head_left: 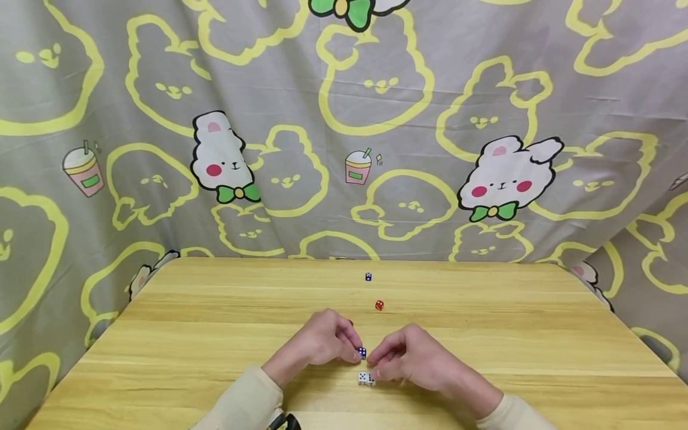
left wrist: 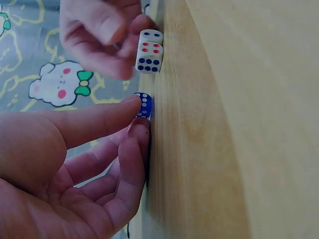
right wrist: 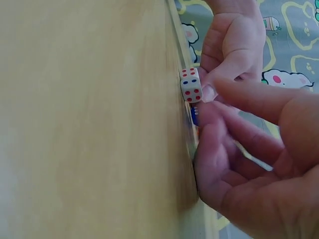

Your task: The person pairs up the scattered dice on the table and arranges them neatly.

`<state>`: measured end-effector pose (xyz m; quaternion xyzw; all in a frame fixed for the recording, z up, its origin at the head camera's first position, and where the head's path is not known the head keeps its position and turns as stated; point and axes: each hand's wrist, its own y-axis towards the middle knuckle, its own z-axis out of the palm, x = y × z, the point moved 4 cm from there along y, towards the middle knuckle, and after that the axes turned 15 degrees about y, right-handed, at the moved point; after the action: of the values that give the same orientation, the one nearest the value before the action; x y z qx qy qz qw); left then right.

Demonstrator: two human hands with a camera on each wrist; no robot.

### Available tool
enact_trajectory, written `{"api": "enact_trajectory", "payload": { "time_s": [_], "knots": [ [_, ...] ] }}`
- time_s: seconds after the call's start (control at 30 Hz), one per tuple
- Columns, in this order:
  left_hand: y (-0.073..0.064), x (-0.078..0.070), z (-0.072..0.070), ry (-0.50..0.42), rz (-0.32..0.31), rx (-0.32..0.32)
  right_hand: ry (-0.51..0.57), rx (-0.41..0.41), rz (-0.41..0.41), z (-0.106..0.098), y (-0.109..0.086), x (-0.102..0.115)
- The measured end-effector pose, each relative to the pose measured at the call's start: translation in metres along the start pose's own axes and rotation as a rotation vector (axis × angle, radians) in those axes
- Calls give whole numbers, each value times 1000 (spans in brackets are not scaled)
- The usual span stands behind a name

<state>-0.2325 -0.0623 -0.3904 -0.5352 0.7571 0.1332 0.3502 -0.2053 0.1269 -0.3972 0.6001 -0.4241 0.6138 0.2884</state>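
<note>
My left hand (head_left: pixel 325 338) pinches a blue die (head_left: pixel 362 353) with white pips between thumb and fingers, low over the wooden table. In the left wrist view the same blue die (left wrist: pixel 144 105) shows past the thumb tip. Two white dice (head_left: pixel 366 378) sit side by side on the table, nearer to me than the blue one. My right hand (head_left: pixel 411 361) is right beside them, its thumb and fingers apart and nothing visible between them. From the right wrist view, a white die (right wrist: pixel 191 85) shows red and blue pips just beyond the fingertips.
Farther back on the wooden table (head_left: pixel 215 334) lie a red die (head_left: pixel 379 305) and another blue die (head_left: pixel 368 276). A bit of red (head_left: pixel 351 322) peeks out behind my left hand. A patterned grey curtain (head_left: pixel 290 95) hangs behind the table's far edge.
</note>
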Motion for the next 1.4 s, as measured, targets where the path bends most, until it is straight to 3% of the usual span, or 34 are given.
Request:
{"api": "enact_trajectory", "payload": {
  "time_s": [0.37, 0.77, 1.07, 1.4],
  "knots": [
    [-1, -1, 2, -16, -10, 5, -185, -100, -98, -27, 10, 31],
    [-3, 1, -1, 2, -30, -2, -303, -319, -145, -61, 59, 43],
    [-3, 1, -1, -3, -27, -2, -190, -308, -77, -75, 92, 31],
    [-2, -2, -1, 2, -28, -2, -242, -322, -32, -81, 114, 25]
  ]
}}
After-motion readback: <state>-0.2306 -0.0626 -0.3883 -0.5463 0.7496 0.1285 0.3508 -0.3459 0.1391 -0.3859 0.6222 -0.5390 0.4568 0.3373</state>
